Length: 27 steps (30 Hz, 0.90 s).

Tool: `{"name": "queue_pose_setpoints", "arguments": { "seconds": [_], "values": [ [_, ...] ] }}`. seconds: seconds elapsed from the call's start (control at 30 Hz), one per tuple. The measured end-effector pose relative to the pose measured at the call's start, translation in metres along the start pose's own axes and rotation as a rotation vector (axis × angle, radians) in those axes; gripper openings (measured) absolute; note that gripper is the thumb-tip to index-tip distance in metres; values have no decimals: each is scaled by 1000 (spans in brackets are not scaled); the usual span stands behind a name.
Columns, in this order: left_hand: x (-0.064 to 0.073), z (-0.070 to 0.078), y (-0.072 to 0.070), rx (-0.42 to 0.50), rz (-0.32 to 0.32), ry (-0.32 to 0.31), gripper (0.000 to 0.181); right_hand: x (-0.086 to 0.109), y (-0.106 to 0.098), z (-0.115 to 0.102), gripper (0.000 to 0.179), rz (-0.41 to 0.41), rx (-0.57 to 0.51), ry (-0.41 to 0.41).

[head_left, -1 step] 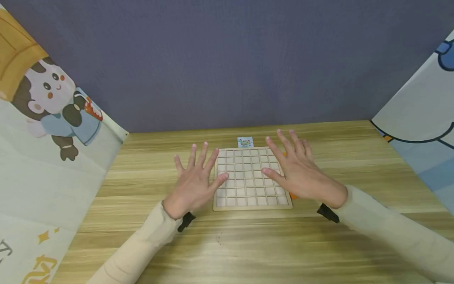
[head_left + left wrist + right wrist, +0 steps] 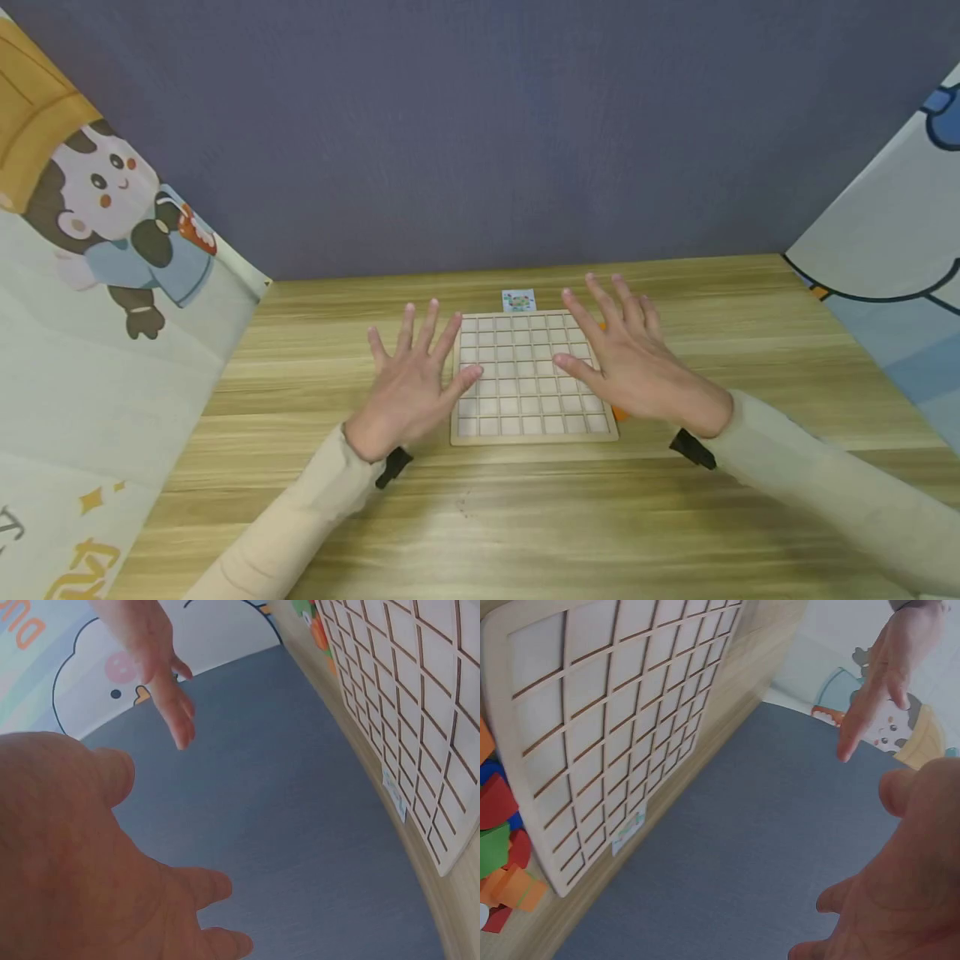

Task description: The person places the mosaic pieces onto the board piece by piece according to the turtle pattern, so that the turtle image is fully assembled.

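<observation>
A pale wooden board (image 2: 531,386) with a raised grid of square cells lies flat on the table. Over its left edge hovers my left hand (image 2: 408,390), palm down, fingers spread, holding nothing. My right hand (image 2: 636,368) hangs above the right edge in the same way, its fingers also spread and bare. Both wrist views show the hands raised above the board. In the right wrist view, colourful blocks (image 2: 495,844) in red, green, orange and blue lie beside the board; the right hand hides most of them in the head view. A small printed card (image 2: 518,300) lies against the board's far edge.
The wood-grain table (image 2: 480,533) meets a dark blue-grey upright panel (image 2: 495,142) at the back. Cartoon-printed sheets stand at the left (image 2: 82,375) and right (image 2: 870,225). A black strap piece (image 2: 393,467) sits under each wrist.
</observation>
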<state>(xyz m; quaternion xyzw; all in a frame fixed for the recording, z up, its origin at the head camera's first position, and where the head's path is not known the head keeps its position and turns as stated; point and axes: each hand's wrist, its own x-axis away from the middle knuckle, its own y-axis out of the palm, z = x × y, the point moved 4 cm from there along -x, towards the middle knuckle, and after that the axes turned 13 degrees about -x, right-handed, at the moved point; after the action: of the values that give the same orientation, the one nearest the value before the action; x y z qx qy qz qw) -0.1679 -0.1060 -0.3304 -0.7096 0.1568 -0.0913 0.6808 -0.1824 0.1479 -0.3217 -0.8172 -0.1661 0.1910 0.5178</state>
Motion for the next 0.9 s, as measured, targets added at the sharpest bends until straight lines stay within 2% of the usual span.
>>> {"name": "queue_pose_setpoints", "arguments": {
  "seconds": [0.5, 0.9],
  "values": [
    [-4, 0, 7, -6, -17, -11, 77, -6, 2, 11, 77, -37, -13, 62],
    [-9, -11, 18, -5, -46, -30, 76, 0, 10, 18, 78, -49, -34, 116]
  ]
}}
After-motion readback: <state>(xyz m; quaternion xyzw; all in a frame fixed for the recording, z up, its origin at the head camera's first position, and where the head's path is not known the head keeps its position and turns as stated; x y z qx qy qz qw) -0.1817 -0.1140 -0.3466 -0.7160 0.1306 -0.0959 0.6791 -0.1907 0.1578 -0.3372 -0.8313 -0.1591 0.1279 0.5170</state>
